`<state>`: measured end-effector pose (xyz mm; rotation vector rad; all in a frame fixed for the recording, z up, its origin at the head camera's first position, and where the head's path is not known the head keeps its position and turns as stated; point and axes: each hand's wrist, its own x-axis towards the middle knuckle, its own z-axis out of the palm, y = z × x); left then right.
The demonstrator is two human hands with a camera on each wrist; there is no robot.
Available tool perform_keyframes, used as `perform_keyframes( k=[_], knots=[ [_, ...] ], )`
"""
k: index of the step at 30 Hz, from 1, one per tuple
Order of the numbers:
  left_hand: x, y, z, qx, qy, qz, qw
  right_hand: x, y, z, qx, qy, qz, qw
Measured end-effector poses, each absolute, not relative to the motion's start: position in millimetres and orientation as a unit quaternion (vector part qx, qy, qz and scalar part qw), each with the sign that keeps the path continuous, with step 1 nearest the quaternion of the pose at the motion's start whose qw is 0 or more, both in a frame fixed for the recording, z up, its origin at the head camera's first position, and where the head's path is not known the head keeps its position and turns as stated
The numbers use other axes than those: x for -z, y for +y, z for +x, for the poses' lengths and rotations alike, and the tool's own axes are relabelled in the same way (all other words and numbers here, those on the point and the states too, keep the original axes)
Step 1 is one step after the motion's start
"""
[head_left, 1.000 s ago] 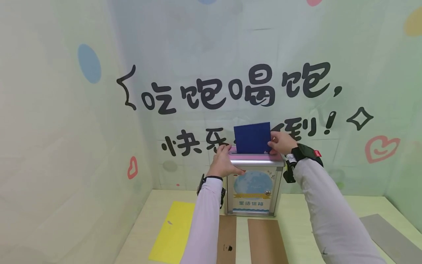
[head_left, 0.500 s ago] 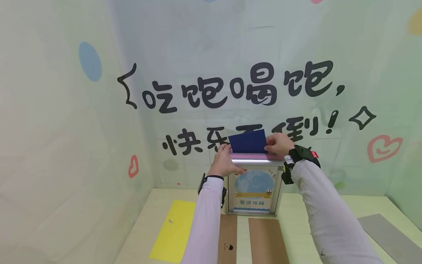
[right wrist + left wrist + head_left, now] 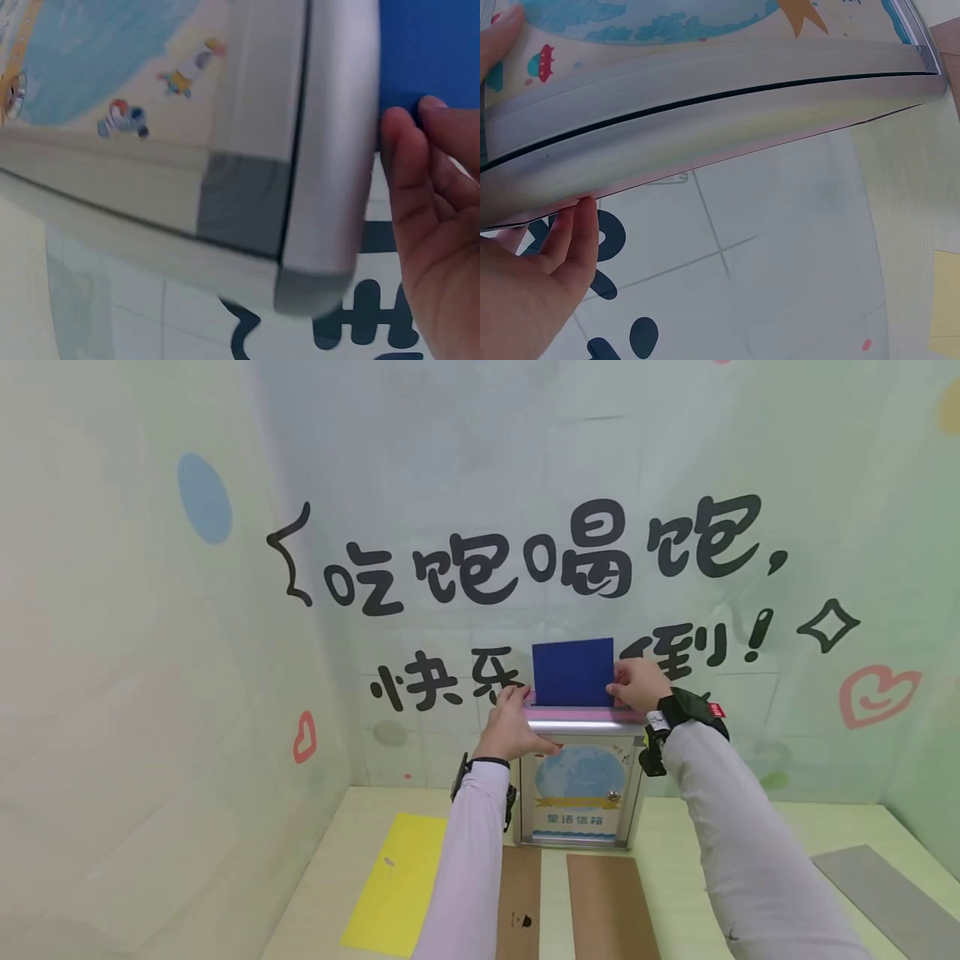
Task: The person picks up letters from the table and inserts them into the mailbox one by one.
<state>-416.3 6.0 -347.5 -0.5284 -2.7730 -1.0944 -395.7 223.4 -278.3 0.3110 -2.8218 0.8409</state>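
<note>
Right grip (image 3: pixel 642 685) pinches the blue card (image 3: pixel 573 672) (lower edge obscured); left grip (image 3: pixel 512 728) holds the box (image 3: pixel 579 777), left sleeve (image 3: pixel 467 864) hiding some yellow sheet (image 3: pixel 396 885).

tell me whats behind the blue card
Behind the blue card is the wall, its black lettering showing on both sides; whatever lettering the card covers cannot be seen.

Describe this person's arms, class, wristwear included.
The left sleeve and right sleeve are pale lilac, the latter with a dark mark. On the left are a black band and dark gear; on the right, a bulky dark strap with a red tag.
</note>
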Motion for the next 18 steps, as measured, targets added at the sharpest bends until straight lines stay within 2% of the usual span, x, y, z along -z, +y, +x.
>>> perform_keyframes(
  k=[5, 12, 18],
  knots=[
    [348.5, 4.9, -415.7, 0.365, -0.913, -0.174, 0.057, 286.6, 221.7, -397.7, -0.253, -0.955, 0.118, 0.098],
    [349.1, 5.8, -415.8, 0.359, -0.914, -0.179, 0.058, 286.5, 223.6, -394.9, -0.323, -0.935, 0.129, 0.073],
    [349.6, 6.2, -417.6, 0.363, -0.912, -0.180, 0.063, 280.1, 223.4, -394.3, -0.379, -0.913, 0.105, 0.110]
  ],
)
